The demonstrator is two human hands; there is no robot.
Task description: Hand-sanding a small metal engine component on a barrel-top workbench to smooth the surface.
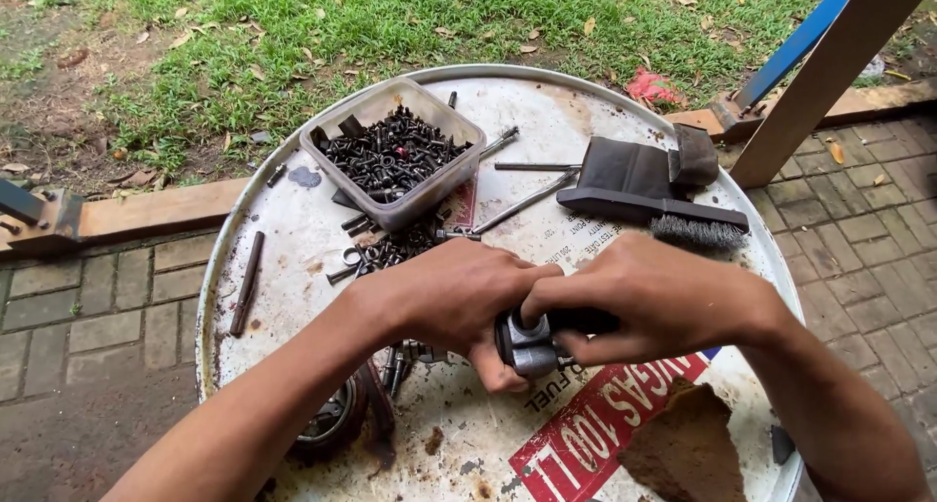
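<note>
A small metal part (pixel 532 346) is gripped by both hands at six o'clock on the drum lid (pixel 293 229), long axis three-to-nine; the left hand (pixel 454 297) and right hand (pixel 654 302) are closed round it. A tub of screws (pixel 390 151) sits at eleven o'clock.

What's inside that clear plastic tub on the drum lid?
The plastic tub is heaped with small dark bolts and screws, one reddish piece among them. Whatever lies beneath the top layer is covered by the pile.
</note>
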